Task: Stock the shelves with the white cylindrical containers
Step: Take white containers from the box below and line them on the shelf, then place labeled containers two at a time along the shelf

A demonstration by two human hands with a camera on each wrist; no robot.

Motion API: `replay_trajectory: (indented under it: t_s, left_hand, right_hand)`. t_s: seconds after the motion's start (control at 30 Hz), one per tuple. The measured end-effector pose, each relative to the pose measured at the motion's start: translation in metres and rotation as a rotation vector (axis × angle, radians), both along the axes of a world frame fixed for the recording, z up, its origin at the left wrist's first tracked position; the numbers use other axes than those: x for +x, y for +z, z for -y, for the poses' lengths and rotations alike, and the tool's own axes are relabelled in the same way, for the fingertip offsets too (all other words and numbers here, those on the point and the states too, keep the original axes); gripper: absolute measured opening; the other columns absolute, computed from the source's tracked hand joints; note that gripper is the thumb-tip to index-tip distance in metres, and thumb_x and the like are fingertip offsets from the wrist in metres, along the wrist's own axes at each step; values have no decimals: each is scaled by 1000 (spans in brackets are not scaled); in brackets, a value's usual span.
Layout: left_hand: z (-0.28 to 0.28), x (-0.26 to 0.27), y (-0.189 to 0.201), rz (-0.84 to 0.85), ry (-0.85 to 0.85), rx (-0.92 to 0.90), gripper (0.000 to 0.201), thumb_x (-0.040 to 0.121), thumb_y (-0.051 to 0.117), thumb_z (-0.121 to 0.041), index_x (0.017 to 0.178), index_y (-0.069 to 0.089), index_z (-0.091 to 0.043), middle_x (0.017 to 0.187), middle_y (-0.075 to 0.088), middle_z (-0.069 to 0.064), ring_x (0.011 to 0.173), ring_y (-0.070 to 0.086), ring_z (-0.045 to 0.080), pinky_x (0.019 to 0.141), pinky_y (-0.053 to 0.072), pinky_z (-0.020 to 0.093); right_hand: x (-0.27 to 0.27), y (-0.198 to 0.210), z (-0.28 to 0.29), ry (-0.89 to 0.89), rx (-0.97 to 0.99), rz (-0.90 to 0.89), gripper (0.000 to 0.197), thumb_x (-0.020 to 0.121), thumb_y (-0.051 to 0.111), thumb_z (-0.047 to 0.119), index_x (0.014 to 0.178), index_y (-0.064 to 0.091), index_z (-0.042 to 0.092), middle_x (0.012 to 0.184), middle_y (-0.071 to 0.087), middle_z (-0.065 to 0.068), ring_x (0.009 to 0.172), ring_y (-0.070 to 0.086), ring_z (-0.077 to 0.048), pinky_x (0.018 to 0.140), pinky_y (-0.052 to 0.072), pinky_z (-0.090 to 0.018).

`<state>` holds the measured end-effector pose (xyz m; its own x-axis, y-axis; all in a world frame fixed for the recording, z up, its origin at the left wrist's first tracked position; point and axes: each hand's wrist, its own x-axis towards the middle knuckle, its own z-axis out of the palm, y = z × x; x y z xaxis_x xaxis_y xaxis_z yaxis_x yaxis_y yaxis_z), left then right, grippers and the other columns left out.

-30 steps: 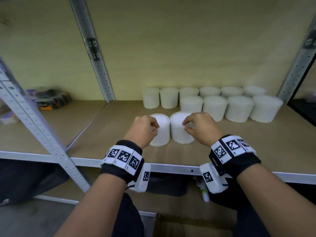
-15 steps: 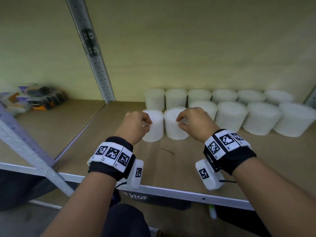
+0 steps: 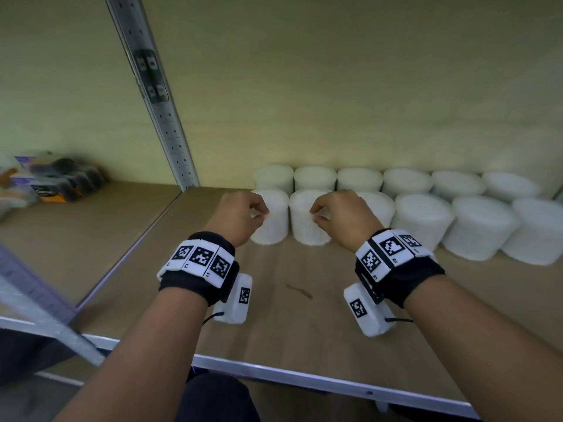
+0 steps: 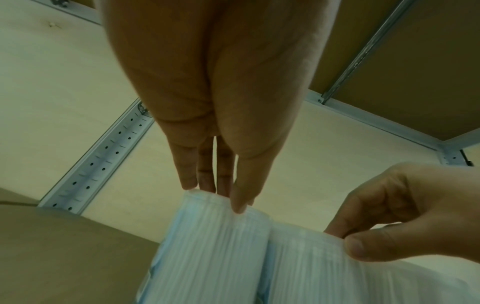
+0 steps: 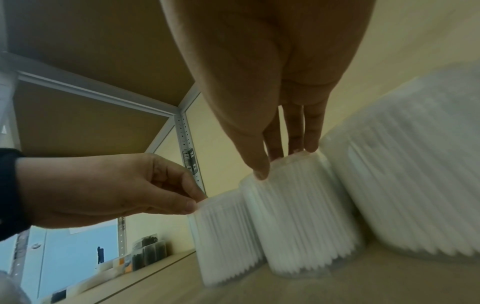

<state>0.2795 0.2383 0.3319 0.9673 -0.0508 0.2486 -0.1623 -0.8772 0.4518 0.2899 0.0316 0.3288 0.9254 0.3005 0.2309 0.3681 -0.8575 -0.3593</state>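
Two white ribbed cylindrical containers stand side by side on the wooden shelf (image 3: 304,315). My left hand (image 3: 240,214) pinches the top rim of the left container (image 3: 272,223), with thumb in front and fingers behind (image 4: 235,197). My right hand (image 3: 338,217) pinches the top rim of the right container (image 3: 304,226) the same way (image 5: 262,164). Both containers sit at the left end of the front row of white containers (image 3: 475,226), in front of a back row (image 3: 405,181) along the wall.
A grey perforated upright post (image 3: 158,111) stands at the back left. Beyond it, the neighbouring shelf holds dark and orange packaged items (image 3: 58,181). The shelf's metal front edge (image 3: 304,376) runs below my wrists. An upper shelf board (image 5: 91,51) is overhead.
Both hands have carried the two containers further back on the shelf, from near the front edge into line with the front row of containers.
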Motion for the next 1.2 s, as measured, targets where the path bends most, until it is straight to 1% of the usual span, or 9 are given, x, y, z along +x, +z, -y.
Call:
replay_trajectory:
  t_s: [0.13,0.27,0.43,0.57,0.67,0.77,0.9,1.07,1.2]
  left_hand:
    - [-2,6,-4,28,-6,-18,13,87,62,-8,95,72,-11,108,68,4,96,59,13,80,37,17]
    - [-2,8,-7,57,-16,-22,13,87,62,-9,94,72,-11,106,68,4,87,51,8,77,36,18]
    - [-3,7,-9,78,-33,-10,13,86,62,-8,94,72,-10,106,68,5,87,51,9,78,35,19]
    - [-3,6,-6,30,-24,21,17,86,60,-8,99,71,-13,113,67,3,100,58,17,83,36,19]
    - [-2,6,3,-53,-23,45,22,87,59,-13,106,70,-15,120,65,2,109,59,17,87,38,18]
    - [5,4,11,-130,-29,22,31,89,60,-19,120,63,-15,127,60,4,116,56,17,91,38,19]
    - [47,-2,21,-58,-79,-84,43,89,61,-24,131,52,-15,134,51,6,122,49,19,92,34,19]
    - [130,1,31,-24,-196,-146,45,89,61,-28,131,51,-16,134,51,3,122,50,17,98,37,23]
    - [198,8,33,-31,-290,-148,44,89,60,-30,130,51,-15,134,51,2,120,51,17,94,36,20]
  right_hand:
    - [4,-5,-1,-13,4,-5,24,92,58,22,113,69,18,114,67,-7,110,59,-22,89,45,-29]
    - [4,-6,-1,-21,16,0,24,92,58,23,113,69,19,114,66,-9,109,58,-23,89,45,-31]
    - [4,-7,0,-23,34,-15,25,92,58,22,114,67,18,116,64,-10,109,58,-24,91,46,-32]
    - [1,-7,0,-30,54,-31,26,92,57,22,117,66,20,117,60,-11,108,58,-25,92,47,-32]
    - [-2,-4,3,-18,68,-54,30,92,55,21,120,65,21,122,59,-11,111,58,-24,95,47,-33]
    - [-5,4,13,-32,103,-55,32,91,55,22,122,63,21,122,60,-10,112,57,-23,90,47,-29]
    - [-7,21,45,-80,111,-18,28,90,55,21,116,67,17,118,65,-6,115,54,-23,94,48,-35]
    - [-8,32,111,-209,135,-26,25,87,56,21,107,70,14,112,67,-8,111,58,-28,92,49,-36]
    - [-14,39,177,-365,127,-44,29,89,58,22,115,66,15,123,62,-8,118,54,-27,100,45,-38]
